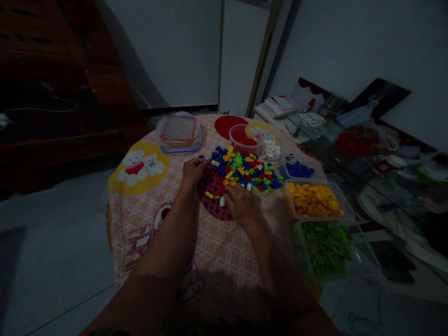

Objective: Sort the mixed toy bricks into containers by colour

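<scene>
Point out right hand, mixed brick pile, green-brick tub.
Right hand (241, 203), head view: back of the hand.
Mixed brick pile (245, 171), head view: middle of the heap.
Green-brick tub (364, 255), head view: bare clear plastic, right side.

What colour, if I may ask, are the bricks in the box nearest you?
Those bricks are green, as the head view shows.

Dim light, plain pale grey wall (175, 46), pale floor (70, 247) with dark seams, reddish-brown wooden bench (110, 95) at left, round table draped in pink patterned cloth (233, 256).
</scene>
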Motion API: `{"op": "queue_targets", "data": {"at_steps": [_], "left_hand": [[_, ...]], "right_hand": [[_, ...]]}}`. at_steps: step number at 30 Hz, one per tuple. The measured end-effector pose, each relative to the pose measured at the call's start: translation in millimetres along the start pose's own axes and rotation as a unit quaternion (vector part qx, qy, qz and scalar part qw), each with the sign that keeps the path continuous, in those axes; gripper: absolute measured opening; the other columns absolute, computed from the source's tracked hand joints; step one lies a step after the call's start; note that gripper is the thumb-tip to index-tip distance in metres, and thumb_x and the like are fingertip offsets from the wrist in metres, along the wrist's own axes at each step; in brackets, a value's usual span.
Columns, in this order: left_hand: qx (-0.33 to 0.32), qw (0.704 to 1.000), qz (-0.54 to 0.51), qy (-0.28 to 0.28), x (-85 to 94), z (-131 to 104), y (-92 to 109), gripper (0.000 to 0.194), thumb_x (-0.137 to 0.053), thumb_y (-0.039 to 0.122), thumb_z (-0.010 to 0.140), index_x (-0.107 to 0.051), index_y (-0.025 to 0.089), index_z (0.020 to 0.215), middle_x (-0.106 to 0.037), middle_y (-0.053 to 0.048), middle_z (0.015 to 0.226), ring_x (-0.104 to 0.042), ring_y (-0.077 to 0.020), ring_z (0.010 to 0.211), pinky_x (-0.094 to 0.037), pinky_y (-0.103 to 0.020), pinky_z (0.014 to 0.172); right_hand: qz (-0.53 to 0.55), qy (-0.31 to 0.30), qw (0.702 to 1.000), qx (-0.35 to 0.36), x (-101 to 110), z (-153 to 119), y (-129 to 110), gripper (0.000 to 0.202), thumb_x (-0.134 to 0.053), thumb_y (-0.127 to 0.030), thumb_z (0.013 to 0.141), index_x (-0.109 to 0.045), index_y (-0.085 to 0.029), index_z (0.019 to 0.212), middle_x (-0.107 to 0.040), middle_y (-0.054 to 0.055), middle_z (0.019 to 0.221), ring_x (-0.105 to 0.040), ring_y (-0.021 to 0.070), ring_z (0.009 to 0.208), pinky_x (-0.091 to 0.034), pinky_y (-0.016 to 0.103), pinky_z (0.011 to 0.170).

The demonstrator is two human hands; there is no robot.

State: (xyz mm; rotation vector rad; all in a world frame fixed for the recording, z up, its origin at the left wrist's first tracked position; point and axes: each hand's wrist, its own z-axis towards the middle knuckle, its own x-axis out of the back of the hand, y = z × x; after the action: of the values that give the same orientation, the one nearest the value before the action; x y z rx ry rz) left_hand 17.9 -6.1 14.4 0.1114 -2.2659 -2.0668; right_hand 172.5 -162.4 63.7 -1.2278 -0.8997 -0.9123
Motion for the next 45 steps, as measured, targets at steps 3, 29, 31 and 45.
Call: {"op": "queue_targets", "data": {"at_steps": [3, 29, 31, 45], "left_hand": [[0.001, 1.0, -0.003, 0.0, 0.2, 0, 0, 0.014, -0.068, 0.025, 0.072, -0.076, 0.017, 0.079, -0.068, 0.0, 0.066, -0.059, -0.0127, 0.055, -0.046, -0.022, 0.054], [-0.009, 1.0, 0.006, 0.0, 0.0, 2, -3, 0.017, -0.063, 0.024, 0.073, -0.076, 0.015, 0.08, -0.067, 0.0, 0.064, -0.056, -0.012, 0.053, -0.043, -0.022, 0.053], [-0.007, 1.0, 0.005, -0.001, 0.2, 2, -4, 0.017, -0.064, 0.024, 0.074, -0.077, 0.015, 0.081, -0.068, 0.0, 0.066, -0.057, -0.012, 0.054, -0.044, -0.023, 0.054], [-0.013, 1.0, 0.002, -0.01, 0.8, 2, -3, 0.015, -0.065, 0.023, 0.076, -0.077, 0.015, 0.08, -0.068, 0.0, 0.065, -0.058, -0.0119, 0.053, -0.045, -0.022, 0.054]], "right_hand": [[-0.024, -0.026, 0.999, 0.038, -13, 4, -10, 0.026, -0.056, -0.028, 0.106, -0.073, -0.021, 0.125, -0.072, 0.012, 0.12, -0.066, 0.0255, 0.115, -0.05, 0.035, 0.098], [-0.016, -0.011, 0.998, 0.059, -29, 7, -9, 0.018, -0.064, -0.021, 0.097, -0.073, -0.018, 0.112, -0.073, 0.013, 0.113, -0.063, 0.028, 0.111, -0.048, 0.04, 0.099], [0.028, 0.004, 0.998, 0.055, -32, 8, -6, 0.016, -0.065, -0.017, 0.093, -0.073, -0.019, 0.106, -0.075, 0.011, 0.109, -0.064, 0.0267, 0.109, -0.048, 0.038, 0.1], [0.227, 0.145, 0.962, -0.051, -13, 4, 19, 0.007, -0.068, -0.02, 0.088, -0.074, -0.023, 0.088, -0.079, 0.003, 0.094, -0.072, 0.0207, 0.091, -0.054, 0.031, 0.088]]}}
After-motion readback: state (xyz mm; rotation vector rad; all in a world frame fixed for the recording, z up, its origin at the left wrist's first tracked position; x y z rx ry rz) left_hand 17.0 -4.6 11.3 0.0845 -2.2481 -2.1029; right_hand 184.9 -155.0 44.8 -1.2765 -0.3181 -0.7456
